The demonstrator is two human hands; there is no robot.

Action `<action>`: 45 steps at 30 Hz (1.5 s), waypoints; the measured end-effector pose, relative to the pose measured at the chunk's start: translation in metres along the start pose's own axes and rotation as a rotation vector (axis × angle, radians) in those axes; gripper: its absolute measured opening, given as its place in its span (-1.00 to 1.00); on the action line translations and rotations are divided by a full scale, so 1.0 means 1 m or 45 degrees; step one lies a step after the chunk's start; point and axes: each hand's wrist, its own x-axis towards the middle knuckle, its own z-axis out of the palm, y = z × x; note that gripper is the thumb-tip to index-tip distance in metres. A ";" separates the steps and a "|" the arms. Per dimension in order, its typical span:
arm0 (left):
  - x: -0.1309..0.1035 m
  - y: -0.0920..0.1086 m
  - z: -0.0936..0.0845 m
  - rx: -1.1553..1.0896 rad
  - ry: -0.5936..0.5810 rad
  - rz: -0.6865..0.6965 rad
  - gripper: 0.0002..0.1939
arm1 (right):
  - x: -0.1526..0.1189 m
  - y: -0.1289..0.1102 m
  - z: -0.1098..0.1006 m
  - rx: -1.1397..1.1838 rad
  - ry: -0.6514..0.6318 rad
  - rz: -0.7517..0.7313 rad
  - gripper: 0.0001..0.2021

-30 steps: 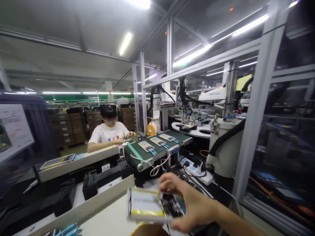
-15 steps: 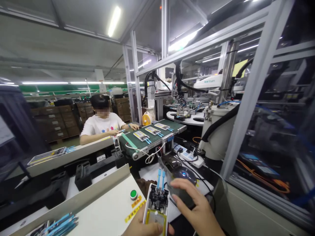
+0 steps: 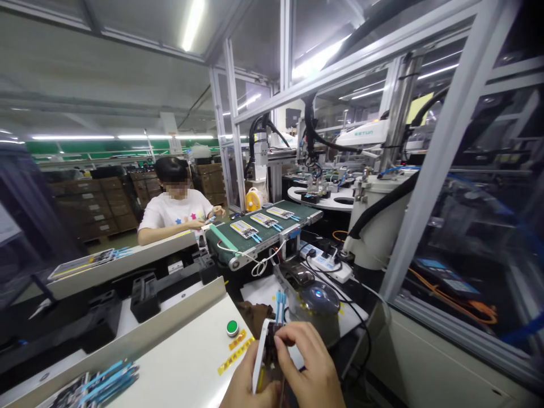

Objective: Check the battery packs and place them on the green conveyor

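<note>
White worktop. Right hand: finger and thumb close together, cannot tell if pinching. Left hand: fingers clamped on white case, near worktop's right edge. Best hold steady, touch black insides lightly, keep 2 blue strips straight.

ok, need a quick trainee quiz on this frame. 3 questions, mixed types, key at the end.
1. How many units lie on the green belt? A) two B) three C) five
2. True or false: the green button sits on that belt.
3. Which hand grips the held unit by its side, and which has its fingers at the end with the blue tabs?

Key:
1. B.
2. False; it is on the white bench, beside the yellow tape.
3. The left hand grips it; the right hand has its fingers at the tab end.
</note>
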 end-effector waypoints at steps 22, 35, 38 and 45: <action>-0.003 0.006 0.007 -0.345 -0.092 -0.124 -0.38 | 0.001 0.028 -0.021 0.472 -0.237 0.327 -0.89; -0.004 0.006 0.006 -0.339 0.004 -0.057 -0.37 | -0.009 0.034 -0.016 0.511 0.027 0.417 -0.92; -0.004 0.006 0.007 -0.351 -0.018 -0.040 -0.38 | -0.009 0.030 -0.009 0.497 -0.049 0.375 -0.91; -0.008 0.011 0.010 -0.346 -0.010 -0.066 -0.41 | -0.006 0.019 -0.005 0.443 -0.151 0.283 -0.91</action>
